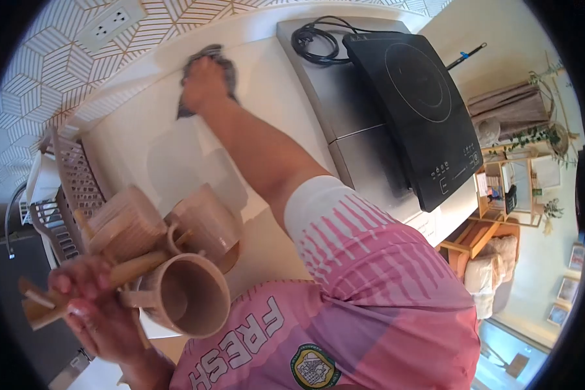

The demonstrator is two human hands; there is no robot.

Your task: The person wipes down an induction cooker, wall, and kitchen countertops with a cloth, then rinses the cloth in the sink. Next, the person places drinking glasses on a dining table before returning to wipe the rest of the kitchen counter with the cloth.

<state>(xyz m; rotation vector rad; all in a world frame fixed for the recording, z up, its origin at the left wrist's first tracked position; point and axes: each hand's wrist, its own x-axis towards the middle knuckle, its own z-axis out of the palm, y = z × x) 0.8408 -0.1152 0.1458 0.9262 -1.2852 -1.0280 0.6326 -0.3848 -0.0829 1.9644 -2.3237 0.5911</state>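
Note:
My left hand is wrapped round the wooden post of a mug stand at the lower left. Several pinkish-beige mugs hang from its pegs, and one mug has its open mouth facing me. At the top, my right hand lies on a dark grey cloth, pressed against the white counter close to the wall. Its fingers are bent over the cloth, and the fingertips are partly hidden.
A black induction cooktop sits on a steel surface at the right, with its coiled black cord at the back. A grey-brown dish rack stands at the left. A wall outlet and a wooden shelf are farther off.

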